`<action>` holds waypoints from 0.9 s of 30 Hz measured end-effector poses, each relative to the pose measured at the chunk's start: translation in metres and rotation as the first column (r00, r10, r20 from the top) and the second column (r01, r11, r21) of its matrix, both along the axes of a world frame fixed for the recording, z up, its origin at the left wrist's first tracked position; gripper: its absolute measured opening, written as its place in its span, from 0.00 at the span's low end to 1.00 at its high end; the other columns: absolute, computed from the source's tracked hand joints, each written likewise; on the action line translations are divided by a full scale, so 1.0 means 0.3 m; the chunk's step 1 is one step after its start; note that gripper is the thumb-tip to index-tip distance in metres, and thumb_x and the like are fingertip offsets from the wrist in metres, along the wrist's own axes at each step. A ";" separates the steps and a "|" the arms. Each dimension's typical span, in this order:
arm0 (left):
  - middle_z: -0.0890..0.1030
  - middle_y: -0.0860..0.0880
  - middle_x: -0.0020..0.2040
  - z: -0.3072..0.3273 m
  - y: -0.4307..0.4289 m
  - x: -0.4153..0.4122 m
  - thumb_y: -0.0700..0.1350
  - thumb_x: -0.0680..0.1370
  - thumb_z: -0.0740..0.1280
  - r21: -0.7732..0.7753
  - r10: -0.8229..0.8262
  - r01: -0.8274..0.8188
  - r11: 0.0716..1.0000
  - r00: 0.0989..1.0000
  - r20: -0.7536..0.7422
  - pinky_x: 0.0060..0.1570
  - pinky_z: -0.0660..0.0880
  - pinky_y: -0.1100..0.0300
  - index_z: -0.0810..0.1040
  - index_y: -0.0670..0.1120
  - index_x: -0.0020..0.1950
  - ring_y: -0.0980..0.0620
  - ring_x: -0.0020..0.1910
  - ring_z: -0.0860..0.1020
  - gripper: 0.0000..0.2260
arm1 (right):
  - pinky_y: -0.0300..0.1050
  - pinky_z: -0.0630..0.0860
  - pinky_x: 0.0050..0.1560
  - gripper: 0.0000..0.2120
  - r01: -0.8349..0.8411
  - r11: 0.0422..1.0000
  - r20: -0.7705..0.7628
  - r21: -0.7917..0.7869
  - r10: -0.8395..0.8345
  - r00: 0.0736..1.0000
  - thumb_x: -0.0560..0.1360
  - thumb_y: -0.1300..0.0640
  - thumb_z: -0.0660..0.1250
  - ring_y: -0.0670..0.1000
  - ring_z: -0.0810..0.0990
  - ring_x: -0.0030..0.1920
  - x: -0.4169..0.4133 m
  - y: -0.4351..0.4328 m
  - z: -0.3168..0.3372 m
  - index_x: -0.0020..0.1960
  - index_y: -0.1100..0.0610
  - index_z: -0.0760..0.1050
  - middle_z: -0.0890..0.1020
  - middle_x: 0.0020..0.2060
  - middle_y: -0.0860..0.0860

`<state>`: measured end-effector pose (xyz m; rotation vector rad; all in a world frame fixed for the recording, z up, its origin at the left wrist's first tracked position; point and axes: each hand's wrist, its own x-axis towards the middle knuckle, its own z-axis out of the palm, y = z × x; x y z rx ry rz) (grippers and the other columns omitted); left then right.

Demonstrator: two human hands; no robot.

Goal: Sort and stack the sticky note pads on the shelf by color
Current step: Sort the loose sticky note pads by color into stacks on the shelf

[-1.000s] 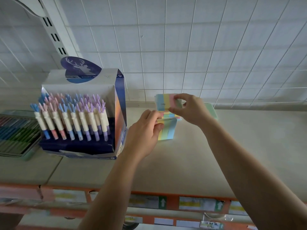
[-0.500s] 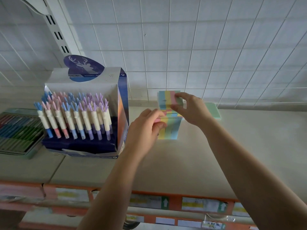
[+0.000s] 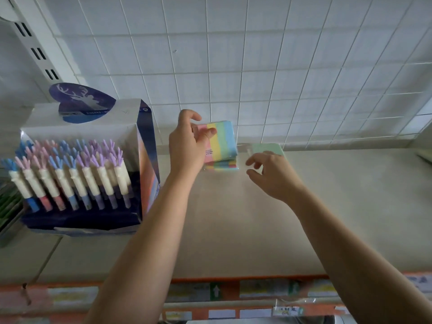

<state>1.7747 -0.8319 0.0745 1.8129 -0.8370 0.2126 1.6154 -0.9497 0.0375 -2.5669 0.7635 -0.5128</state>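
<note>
White gridded panelling is seen behind a pale shelf (image 3: 233,218). A striped pad (image 3: 223,141) is pinched at its pink edge by the left hand (image 3: 187,146) and tilted above a second striped pad (image 3: 222,165), which lies flat near the back of the shelf. The right hand (image 3: 273,176) is held just beside them, fingers loosely spread and gripping nothing; a green pad (image 3: 266,148) lies behind it. The held pad should probably be lowered squarely, edges aligned and stripes matched, before release. To the left, a display box (image 3: 131,118) is filled with upright rows of antler-capped pens (image 3: 70,174).
</note>
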 end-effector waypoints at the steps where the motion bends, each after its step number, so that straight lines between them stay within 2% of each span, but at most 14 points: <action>1: 0.74 0.52 0.35 -0.008 -0.016 0.008 0.45 0.73 0.72 0.005 0.018 -0.018 1.000 1.000 0.003 0.32 0.63 0.63 0.71 0.44 0.51 0.55 0.32 0.71 0.12 | 0.47 0.74 0.48 0.10 -0.008 1.000 -0.022 0.004 0.008 1.000 0.73 0.55 0.67 0.47 0.72 0.38 -0.011 0.003 -0.005 0.53 0.53 0.79 0.78 0.43 0.50; 3: 0.78 0.49 0.38 -0.028 -0.041 0.019 0.45 0.74 0.71 0.009 0.030 -0.030 0.999 0.999 0.017 0.32 0.62 0.61 0.70 0.44 0.45 0.50 0.34 0.74 0.10 | 0.46 0.74 0.47 0.09 -0.029 0.999 -0.060 0.014 0.030 0.998 0.73 0.55 0.66 0.48 0.73 0.39 -0.029 0.011 -0.018 0.53 0.53 0.79 0.78 0.42 0.50; 5: 0.81 0.49 0.40 -0.051 -0.058 0.029 0.44 0.74 0.70 -0.016 0.027 -0.027 1.000 1.000 0.007 0.35 0.67 0.62 0.70 0.44 0.41 0.50 0.36 0.76 0.09 | 0.46 0.74 0.46 0.09 -0.033 0.999 -0.063 0.031 0.035 0.997 0.73 0.56 0.66 0.50 0.75 0.39 -0.043 0.021 -0.029 0.52 0.54 0.80 0.78 0.42 0.51; 7: 0.82 0.49 0.41 -0.071 -0.071 0.038 0.45 0.74 0.70 -0.013 0.040 -0.040 0.999 0.999 -0.002 0.39 0.72 0.58 0.73 0.44 0.41 0.48 0.38 0.78 0.08 | 0.46 0.74 0.46 0.08 -0.025 0.999 -0.039 0.041 0.026 0.999 0.73 0.57 0.66 0.50 0.75 0.39 -0.046 0.025 -0.038 0.51 0.55 0.80 0.77 0.41 0.51; 10: 0.81 0.46 0.43 -0.087 -0.078 0.047 0.46 0.75 0.68 0.071 0.064 -0.064 0.995 0.998 -0.002 0.42 0.70 0.58 0.76 0.43 0.45 0.45 0.43 0.78 0.06 | 0.46 0.74 0.44 0.07 -0.010 0.999 -0.011 0.040 0.011 1.000 0.73 0.57 0.66 0.48 0.73 0.38 -0.044 0.026 -0.051 0.49 0.54 0.81 0.75 0.40 0.49; 13: 0.80 0.48 0.44 -0.084 -0.058 0.033 0.45 0.72 0.66 0.115 0.027 -0.019 0.993 0.998 -0.062 0.42 0.68 0.61 0.76 0.44 0.48 0.48 0.44 0.76 0.07 | 0.45 0.74 0.42 0.06 0.015 0.999 0.000 0.046 -0.015 1.000 0.73 0.56 0.66 0.47 0.72 0.38 -0.041 0.025 -0.065 0.47 0.52 0.81 0.74 0.39 0.47; 15: 0.78 0.50 0.47 -0.076 -0.040 0.014 0.48 0.67 0.65 0.163 -0.023 0.038 0.986 0.996 -0.091 0.46 0.70 0.59 0.75 0.45 0.50 0.50 0.47 0.74 0.14 | 0.44 0.73 0.41 0.06 0.028 0.998 0.006 0.049 -0.029 1.000 0.72 0.56 0.66 0.47 0.72 0.39 -0.038 0.026 -0.073 0.47 0.51 0.80 0.74 0.39 0.46; 18: 0.72 0.53 0.52 -0.074 -0.018 -0.006 0.51 0.64 0.63 0.228 -0.105 0.132 0.965 0.987 -0.124 0.52 0.66 0.62 0.74 0.46 0.57 0.55 0.52 0.70 0.23 | 0.43 0.73 0.41 0.05 0.040 0.998 0.017 0.054 -0.041 0.999 0.72 0.56 0.66 0.47 0.72 0.39 -0.034 0.026 -0.079 0.46 0.50 0.80 0.73 0.39 0.45; 20: 0.71 0.52 0.54 -0.086 -0.001 -0.006 0.50 0.64 0.63 0.195 -0.164 0.184 0.963 0.980 -0.114 0.51 0.66 0.66 0.73 0.47 0.56 0.58 0.53 0.69 0.21 | 0.43 0.73 0.41 0.05 0.040 0.997 0.018 0.062 -0.041 0.999 0.72 0.56 0.66 0.47 0.72 0.39 -0.035 0.025 -0.080 0.46 0.50 0.80 0.74 0.39 0.46; 23: 0.72 0.54 0.53 -0.104 0.022 -0.001 0.47 0.65 0.64 0.174 -0.208 0.220 0.960 0.975 -0.083 0.44 0.64 0.74 0.73 0.49 0.51 0.65 0.49 0.69 0.15 | 0.42 0.71 0.41 0.05 0.043 0.997 0.021 0.072 -0.045 0.999 0.72 0.55 0.66 0.46 0.72 0.39 -0.037 0.023 -0.081 0.46 0.49 0.80 0.74 0.39 0.46; 27: 0.73 0.52 0.54 -0.125 0.020 -0.001 0.47 0.66 0.65 0.193 -0.186 0.175 0.966 0.982 0.043 0.47 0.65 0.69 0.74 0.49 0.51 0.60 0.50 0.70 0.14 | 0.41 0.69 0.39 0.06 0.038 0.997 0.024 0.065 -0.039 0.999 0.72 0.56 0.66 0.47 0.71 0.40 -0.037 0.021 -0.087 0.46 0.50 0.80 0.74 0.39 0.46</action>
